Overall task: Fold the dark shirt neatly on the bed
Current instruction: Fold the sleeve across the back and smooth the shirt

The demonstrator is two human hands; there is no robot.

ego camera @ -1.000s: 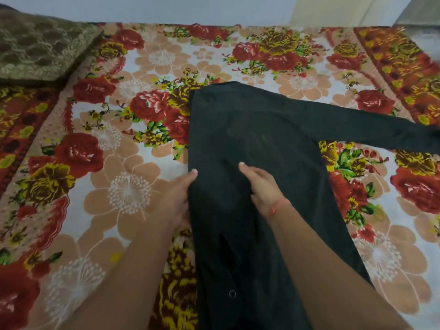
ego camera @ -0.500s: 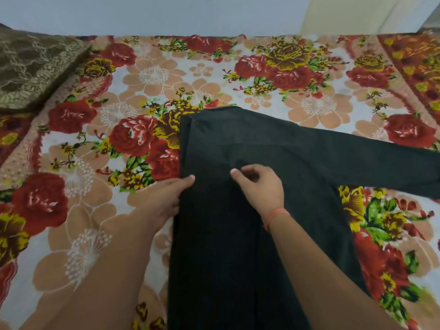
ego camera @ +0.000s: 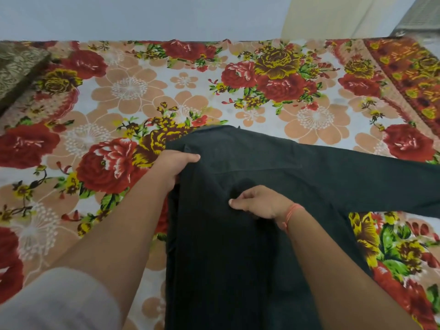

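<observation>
The dark shirt (ego camera: 250, 234) lies lengthwise on the floral bed sheet (ego camera: 190, 91), its left side folded in and one long sleeve stretched out to the right edge of the view. My left hand (ego camera: 175, 166) grips the shirt's left folded edge near the top corner, thumb on top of the cloth. My right hand (ego camera: 259, 202) rests on the middle of the shirt's upper part with fingers curled, pinching the cloth; an orange thread circles that wrist.
A brown patterned cushion (ego camera: 19, 67) sits at the far left corner of the bed. A pale wall runs along the bed's far side. A red-and-orange border of the sheet (ego camera: 409, 75) runs along the right.
Both hands have slid up the shirt toward its top. My left hand went from lying flat beside the edge to gripping it; my right fingers curled tighter onto the cloth.
</observation>
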